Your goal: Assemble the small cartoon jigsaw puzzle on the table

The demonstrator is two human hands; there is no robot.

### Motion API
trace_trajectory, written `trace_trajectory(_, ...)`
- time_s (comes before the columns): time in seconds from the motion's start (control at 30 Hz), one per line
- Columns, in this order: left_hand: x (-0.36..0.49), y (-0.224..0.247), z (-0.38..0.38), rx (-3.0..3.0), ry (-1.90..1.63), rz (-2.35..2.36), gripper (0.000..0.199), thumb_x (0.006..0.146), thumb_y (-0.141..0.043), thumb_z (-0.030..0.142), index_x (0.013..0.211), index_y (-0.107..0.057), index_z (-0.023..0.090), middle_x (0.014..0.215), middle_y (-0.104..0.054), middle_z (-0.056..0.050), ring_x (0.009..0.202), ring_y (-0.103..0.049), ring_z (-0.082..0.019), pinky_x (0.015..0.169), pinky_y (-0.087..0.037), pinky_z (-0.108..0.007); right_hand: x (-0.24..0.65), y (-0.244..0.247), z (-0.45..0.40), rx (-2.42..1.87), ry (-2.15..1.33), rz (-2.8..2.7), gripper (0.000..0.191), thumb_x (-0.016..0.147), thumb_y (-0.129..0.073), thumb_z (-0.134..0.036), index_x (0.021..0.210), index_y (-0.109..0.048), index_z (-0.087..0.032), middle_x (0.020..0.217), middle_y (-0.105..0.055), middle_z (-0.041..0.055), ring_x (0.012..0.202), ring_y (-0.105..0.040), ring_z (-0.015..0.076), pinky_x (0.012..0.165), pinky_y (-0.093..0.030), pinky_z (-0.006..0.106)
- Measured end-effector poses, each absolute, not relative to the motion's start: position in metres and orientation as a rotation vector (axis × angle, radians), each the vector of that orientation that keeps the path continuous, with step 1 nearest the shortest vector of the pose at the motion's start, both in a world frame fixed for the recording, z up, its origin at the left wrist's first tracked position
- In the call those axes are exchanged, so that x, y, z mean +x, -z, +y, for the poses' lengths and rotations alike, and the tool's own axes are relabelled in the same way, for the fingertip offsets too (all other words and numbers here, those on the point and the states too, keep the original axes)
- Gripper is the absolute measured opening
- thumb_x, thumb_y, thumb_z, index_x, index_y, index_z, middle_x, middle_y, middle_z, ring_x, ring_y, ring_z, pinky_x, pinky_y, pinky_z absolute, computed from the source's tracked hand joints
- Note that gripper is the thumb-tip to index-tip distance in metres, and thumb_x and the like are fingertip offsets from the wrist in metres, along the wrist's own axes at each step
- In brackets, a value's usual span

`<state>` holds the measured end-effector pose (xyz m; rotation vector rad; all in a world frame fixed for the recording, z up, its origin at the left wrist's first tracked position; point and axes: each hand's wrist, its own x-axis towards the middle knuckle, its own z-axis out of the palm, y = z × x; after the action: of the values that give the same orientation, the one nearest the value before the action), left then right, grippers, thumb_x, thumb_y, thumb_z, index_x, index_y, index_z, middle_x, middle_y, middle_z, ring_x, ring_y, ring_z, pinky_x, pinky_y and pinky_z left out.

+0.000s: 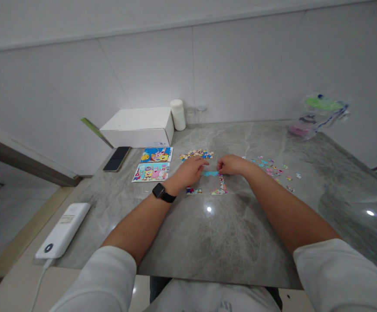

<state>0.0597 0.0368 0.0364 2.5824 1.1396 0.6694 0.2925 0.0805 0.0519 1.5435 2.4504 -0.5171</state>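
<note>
On the marbled table [208, 242], the left hand [190, 172] covers the left of the partial jigsaw border [222, 185], perhaps steadying it. Apart, the right hand [231, 165] bunches at its upper-right corner; whether either grips a piece, I cannot tell.

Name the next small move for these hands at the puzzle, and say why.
Probably a gentle downward press by the right hand: its fingertips are where the blue strip appears to meet the side column of pieces.
</note>
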Motion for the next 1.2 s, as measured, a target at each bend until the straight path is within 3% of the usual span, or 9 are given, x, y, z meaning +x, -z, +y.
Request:
trace_trajectory(0.1, 0.040, -0.049, 0.047, 2.444, -0.751, 1.356, 0.027, 0.098, -0.055, 0.020, 0.115, -0.075, 0.017, 0.111, -0.073, -0.012, 0.102, -0.067, -0.024, 0.095, -0.054, -0.038, 0.293, -0.052, 0.081, 1.536, 0.521, 2.464, 0.017, 0.084, -0.072, -0.025, 0.096, -0.084, -0.022, 0.095, -0.082, 0.0062, 0.084, -0.073, 0.0210, 0.066, -0.044, 0.027)
trace_trajectory(0.33, 0.021, -0.049, 0.054, 2.419, -0.179, 1.462, 0.016, 0.089, -0.068, 0.025, 0.097, -0.080, 0.019, 0.093, -0.077, -0.006, 0.082, -0.067, -0.020, 0.077, -0.050, -0.030, 0.292, -0.050, 0.081, 1.554, 0.489, 2.446, 0.019, 0.089, -0.071, -0.030, 0.101, -0.083, -0.021, 0.101, -0.082, 0.0063, 0.089, -0.073, 0.0209, 0.069, -0.044, 0.025)
trace_trajectory(0.47, 0.024, -0.043, 0.054, 2.383, -0.107, 1.471, 0.013, 0.088, -0.070, 0.026, 0.095, -0.080, 0.019, 0.090, -0.078, -0.004, 0.079, -0.067, -0.019, 0.071, -0.047, -0.028, 0.289, -0.052, 0.079, 1.564, 0.472, 2.438, 0.020, 0.090, -0.071, -0.033, 0.102, -0.083, -0.021, 0.101, -0.082, 0.0058, 0.088, -0.073, 0.0205, 0.068, -0.043, 0.025)
trace_trajectory(0.7, 0.026, -0.042, 0.053, 2.359, -0.120, 1.480, 0.009, 0.087, -0.073, 0.023, 0.092, -0.079, 0.019, 0.088, -0.078, -0.004, 0.076, -0.066, -0.017, 0.069, -0.044, -0.026, 0.286, -0.052, 0.077, 1.595, 0.415, 2.427, 0.022, 0.089, -0.072, -0.036, 0.102, -0.083, -0.021, 0.102, -0.082, 0.0071, 0.091, -0.073, 0.0217, 0.070, -0.044, 0.026)
trace_trajectory(1.2, 0.015, -0.047, 0.061, 2.366, -0.205, 1.437, 0.018, 0.088, -0.065, 0.024, 0.094, -0.081, 0.019, 0.093, -0.080, -0.005, 0.083, -0.069, -0.020, 0.076, -0.049, -0.028, 0.292, -0.055, 0.079, 1.589, 0.384, 2.438, 0.027, 0.094, -0.066, -0.039, 0.103, -0.084, -0.021, 0.102, -0.082, 0.0083, 0.090, -0.074, 0.0227, 0.070, -0.045, 0.027)
